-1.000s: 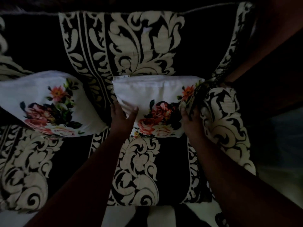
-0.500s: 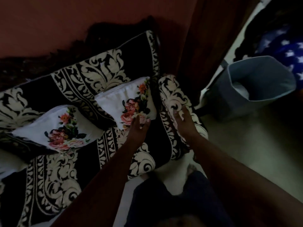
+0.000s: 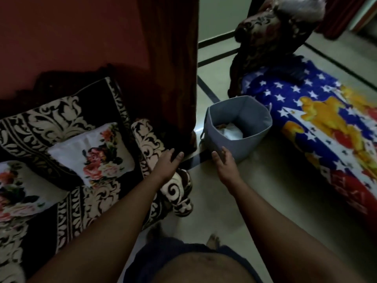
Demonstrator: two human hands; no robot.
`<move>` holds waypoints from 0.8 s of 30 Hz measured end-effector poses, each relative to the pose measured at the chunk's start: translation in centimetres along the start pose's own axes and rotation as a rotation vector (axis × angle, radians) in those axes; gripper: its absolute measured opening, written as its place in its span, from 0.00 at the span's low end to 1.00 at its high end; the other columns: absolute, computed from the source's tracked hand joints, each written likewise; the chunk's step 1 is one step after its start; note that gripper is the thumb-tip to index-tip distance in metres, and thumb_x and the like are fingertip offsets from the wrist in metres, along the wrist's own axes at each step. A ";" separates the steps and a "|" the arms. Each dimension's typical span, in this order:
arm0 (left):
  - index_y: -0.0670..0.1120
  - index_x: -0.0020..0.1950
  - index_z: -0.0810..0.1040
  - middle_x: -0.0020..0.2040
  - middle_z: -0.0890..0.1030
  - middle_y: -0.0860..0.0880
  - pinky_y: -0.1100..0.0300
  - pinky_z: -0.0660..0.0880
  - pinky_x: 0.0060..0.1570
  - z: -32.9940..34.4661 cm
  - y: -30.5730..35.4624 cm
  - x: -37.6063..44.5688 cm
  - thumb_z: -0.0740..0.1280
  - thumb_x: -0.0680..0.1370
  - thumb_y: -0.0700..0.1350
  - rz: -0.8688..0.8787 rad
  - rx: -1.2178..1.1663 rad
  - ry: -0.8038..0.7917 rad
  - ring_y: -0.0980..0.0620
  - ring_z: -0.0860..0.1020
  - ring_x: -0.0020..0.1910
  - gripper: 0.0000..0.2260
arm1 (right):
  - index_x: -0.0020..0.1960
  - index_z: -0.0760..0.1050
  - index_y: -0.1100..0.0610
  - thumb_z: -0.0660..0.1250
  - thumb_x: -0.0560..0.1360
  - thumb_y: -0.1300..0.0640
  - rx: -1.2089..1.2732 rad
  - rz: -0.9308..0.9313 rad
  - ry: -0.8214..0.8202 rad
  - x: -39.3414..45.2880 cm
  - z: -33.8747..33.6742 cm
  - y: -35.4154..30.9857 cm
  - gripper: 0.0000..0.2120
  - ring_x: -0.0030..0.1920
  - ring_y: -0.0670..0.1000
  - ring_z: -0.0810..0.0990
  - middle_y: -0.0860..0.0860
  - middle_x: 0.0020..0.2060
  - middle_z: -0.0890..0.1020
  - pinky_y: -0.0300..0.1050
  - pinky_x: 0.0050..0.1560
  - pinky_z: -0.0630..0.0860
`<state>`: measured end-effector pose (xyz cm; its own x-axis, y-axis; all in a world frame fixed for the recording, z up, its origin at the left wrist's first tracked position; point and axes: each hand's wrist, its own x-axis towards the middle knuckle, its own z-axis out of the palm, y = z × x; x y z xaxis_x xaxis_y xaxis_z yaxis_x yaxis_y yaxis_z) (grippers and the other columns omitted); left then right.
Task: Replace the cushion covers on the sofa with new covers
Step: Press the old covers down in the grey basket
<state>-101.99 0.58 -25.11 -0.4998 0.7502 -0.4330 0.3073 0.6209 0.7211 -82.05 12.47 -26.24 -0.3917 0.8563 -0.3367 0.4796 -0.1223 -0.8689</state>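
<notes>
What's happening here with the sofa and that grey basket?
A person is changing cushion covers. Two cushions in white floral covers lie on the patterned sofa. Both hands are empty and open: the left hand is over the sofa's arm, and the right hand reaches toward the grey basket on the floor, which holds some cloth.

Setting: dim home living room.
Sofa (image 3: pixel 67 201) in black-and-cream scroll fabric carrying floral cushions (image 3: pixel 91 152); red wall (image 3: pixel 61 37), dark red curtain (image 3: pixel 173 68), pale tiled floor (image 3: pixel 265 180) with dark inlay lines, star-print blanket (image 3: pixel 306 111) spread out, grey fabric basket (image 3: pixel 238 127) beside it.
</notes>
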 end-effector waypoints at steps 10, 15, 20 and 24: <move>0.43 0.80 0.65 0.79 0.65 0.42 0.51 0.63 0.75 8.9 8.5 4.6 0.60 0.82 0.63 0.033 0.029 -0.120 0.44 0.65 0.77 0.32 | 0.77 0.63 0.47 0.63 0.73 0.29 0.111 0.070 0.109 3.6 -12.2 3.3 0.39 0.73 0.53 0.69 0.53 0.75 0.67 0.58 0.71 0.71; 0.42 0.78 0.67 0.76 0.68 0.48 0.60 0.65 0.66 11.9 12.0 10.1 0.59 0.83 0.60 0.038 -0.015 -0.127 0.48 0.68 0.74 0.29 | 0.76 0.63 0.43 0.64 0.70 0.26 0.114 0.095 0.132 8.3 -16.1 4.5 0.40 0.71 0.53 0.71 0.52 0.75 0.68 0.58 0.69 0.73; 0.40 0.77 0.67 0.74 0.71 0.43 0.79 0.67 0.45 14.0 16.0 16.8 0.59 0.86 0.50 0.024 -0.094 -0.181 0.49 0.69 0.71 0.23 | 0.77 0.61 0.43 0.64 0.73 0.30 0.122 0.134 0.131 14.2 -18.6 4.9 0.37 0.72 0.53 0.69 0.51 0.76 0.66 0.56 0.66 0.74; 0.39 0.76 0.68 0.75 0.71 0.41 0.72 0.65 0.52 15.3 17.7 26.1 0.60 0.85 0.50 -0.035 -0.111 -0.179 0.45 0.70 0.73 0.22 | 0.75 0.64 0.42 0.63 0.68 0.24 0.129 0.189 0.135 21.4 -19.0 5.0 0.40 0.70 0.52 0.72 0.50 0.74 0.69 0.59 0.68 0.74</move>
<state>-97.18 34.57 -31.92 -0.3539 0.7634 -0.5404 0.1962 0.6255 0.7552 -73.09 39.75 -30.86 -0.1919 0.8703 -0.4536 0.4268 -0.3422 -0.8371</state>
